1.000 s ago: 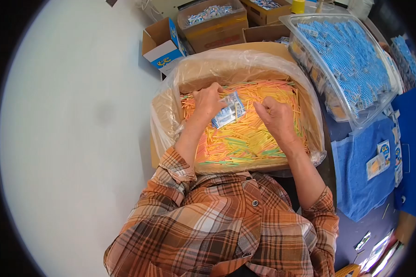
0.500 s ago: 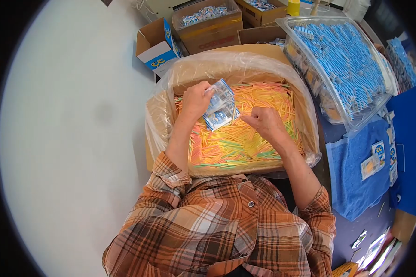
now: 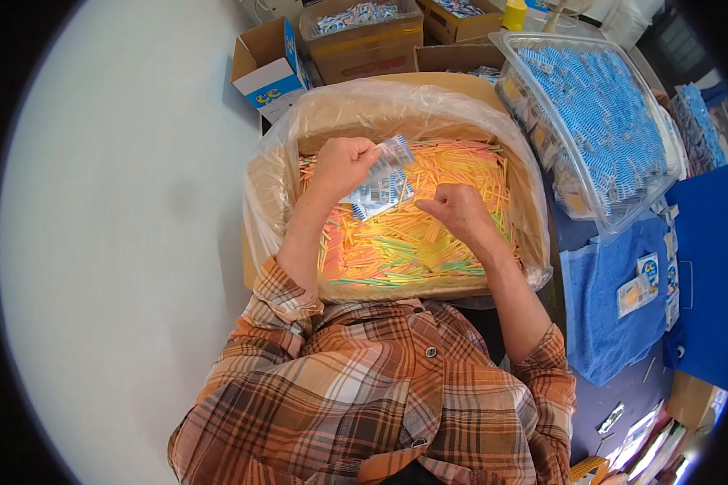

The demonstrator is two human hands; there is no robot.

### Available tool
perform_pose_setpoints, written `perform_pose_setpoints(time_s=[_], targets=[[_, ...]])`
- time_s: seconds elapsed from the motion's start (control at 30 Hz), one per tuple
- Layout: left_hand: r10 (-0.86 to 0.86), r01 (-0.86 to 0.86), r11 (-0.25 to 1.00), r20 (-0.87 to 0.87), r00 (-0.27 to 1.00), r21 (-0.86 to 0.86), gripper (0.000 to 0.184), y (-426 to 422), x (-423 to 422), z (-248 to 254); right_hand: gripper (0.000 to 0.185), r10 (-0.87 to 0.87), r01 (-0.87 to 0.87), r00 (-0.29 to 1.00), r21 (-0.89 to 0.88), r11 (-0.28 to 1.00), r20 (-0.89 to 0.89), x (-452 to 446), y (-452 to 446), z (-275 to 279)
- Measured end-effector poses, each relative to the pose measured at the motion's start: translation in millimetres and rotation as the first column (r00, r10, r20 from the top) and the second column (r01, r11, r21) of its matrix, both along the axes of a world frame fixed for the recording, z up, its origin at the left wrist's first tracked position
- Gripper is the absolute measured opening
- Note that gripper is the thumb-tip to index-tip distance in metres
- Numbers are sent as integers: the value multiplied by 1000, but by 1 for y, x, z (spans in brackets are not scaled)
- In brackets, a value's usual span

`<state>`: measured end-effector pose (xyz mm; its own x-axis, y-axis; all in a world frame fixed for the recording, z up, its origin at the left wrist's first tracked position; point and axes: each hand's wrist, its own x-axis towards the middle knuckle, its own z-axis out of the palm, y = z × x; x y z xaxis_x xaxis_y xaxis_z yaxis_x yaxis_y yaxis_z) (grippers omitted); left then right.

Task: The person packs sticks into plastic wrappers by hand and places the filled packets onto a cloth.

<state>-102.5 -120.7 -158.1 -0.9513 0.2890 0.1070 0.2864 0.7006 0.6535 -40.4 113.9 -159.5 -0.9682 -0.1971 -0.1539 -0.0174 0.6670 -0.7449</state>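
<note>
My left hand [image 3: 345,167] is closed, pinching small clear plastic packets [image 3: 395,152] with blue-and-white striped ends. Another blue-and-white packet [image 3: 386,196] hangs or lies just below the fingers; whether it is joined to the upper one is unclear. Under both hands, thin pastel sticks [image 3: 380,255] in yellow, pink, orange and green fill a cardboard box [image 3: 332,139] lined with clear plastic. To the right of the packets, my right hand [image 3: 461,212] is held over the sticks with curled fingers and the thumb pointing left. Whatever it may grip is hidden.
A clear tub [image 3: 505,89] heaped with blue striped packets stands at the right. Below it, a blue towel [image 3: 594,323] carries a few packets [image 3: 639,295]. Behind are an open white-and-blue carton [image 3: 279,93] and a brown carton [image 3: 364,61] of packets.
The packets in my left hand have tipped and shifted, the lower one now partly covered. My right hand has drawn slightly away from their edge. The whole view has shifted a little.
</note>
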Motion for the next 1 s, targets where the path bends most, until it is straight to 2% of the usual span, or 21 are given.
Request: perform_pose_setpoints(time_s=[0.07, 0.17, 0.3, 0.4, 0.47, 0.6, 0.77, 0.9, 1.0], targets=[[-98, 23, 935, 196, 976, 355, 15, 4, 2, 2, 40, -2, 7, 1000, -150, 989, 29, -3, 3, -7], [-258, 23, 832, 351, 900, 554, 17, 18, 14, 19, 38, -8, 23, 998, -278, 960, 55, -4, 7, -3], [-276, 69, 830, 300, 913, 553, 16, 27, 15, 12, 31, 33, -15, 999, -437, 899, 33, 6, 10, 12], [-304, 94, 815, 284, 910, 572, 16, 31, 14, 3, 30, -27, 24, 1000, -514, 857, 2, 8, 9, 1], [-384, 162, 807, 295, 875, 568, 16, 28, 9, -3, 30, -55, 47, 998, -486, 873, -3, 6, 15, 2], [-460, 138, 726, 326, 826, 673, 18, 37, 13, -3, 30, -123, 111, 992, -493, 863, 9, 11, 19, 18], [-533, 128, 657, 337, 776, 743, 21, 52, 25, 2, 29, -148, 120, 988, -368, 922, -49, 20, 21, 35], [-495, 165, 671, 272, 825, 723, 21, 64, 29, -7, 28, -122, 87, 986, -276, 957, -114, 32, 25, 36], [-482, 227, 714, 231, 845, 662, 20, 65, 31, -10, 26, -36, 37, 983, 0, 999, -182, 46, 27, 44]])
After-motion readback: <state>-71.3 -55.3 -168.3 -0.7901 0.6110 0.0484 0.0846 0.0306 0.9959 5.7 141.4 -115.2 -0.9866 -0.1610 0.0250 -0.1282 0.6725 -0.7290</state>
